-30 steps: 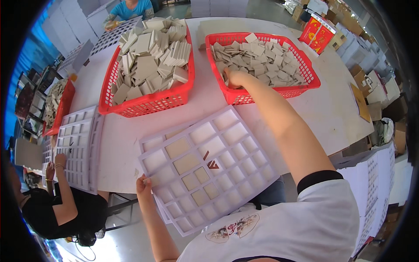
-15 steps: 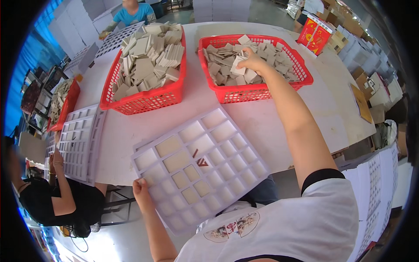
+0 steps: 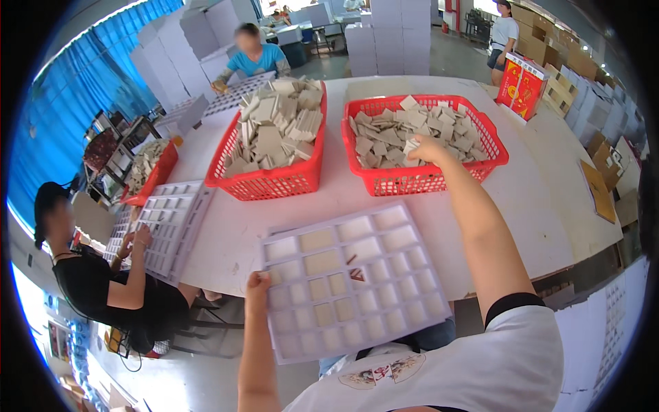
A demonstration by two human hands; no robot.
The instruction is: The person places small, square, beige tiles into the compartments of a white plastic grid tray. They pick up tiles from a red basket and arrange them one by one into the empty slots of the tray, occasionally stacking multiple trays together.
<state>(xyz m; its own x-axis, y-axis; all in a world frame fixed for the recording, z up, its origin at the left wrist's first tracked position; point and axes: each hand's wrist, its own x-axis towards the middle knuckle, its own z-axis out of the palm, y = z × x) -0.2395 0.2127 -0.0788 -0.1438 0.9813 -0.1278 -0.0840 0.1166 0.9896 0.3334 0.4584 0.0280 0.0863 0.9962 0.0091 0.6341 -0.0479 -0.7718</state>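
Picking cleanly, I judge, calls for a light pinch on the edges and a steady lilac tray (image 3: 360,228). My right fingers (image 3: 421,152) are nearly closed on a pale tile (image 3: 410,145), with the red basket (image 3: 398,185) and its loose tiles (image 3: 446,132) around and beneath them; my left fingers (image 3: 259,280) grip that tray's rim, the rest spreading rightward from them

- Right hand (image 3: 427,149): pale tiles (image 3: 412,146) at its fingertips too small to count.
- Left hand (image 3: 258,281): fingers partly hidden at the edge of the compartment tray (image 3: 367,299).
- White shirt (image 3: 480,357): cut off by the lower edge.
- Person in blue (image 3: 255,63): head blurred, legs hidden.
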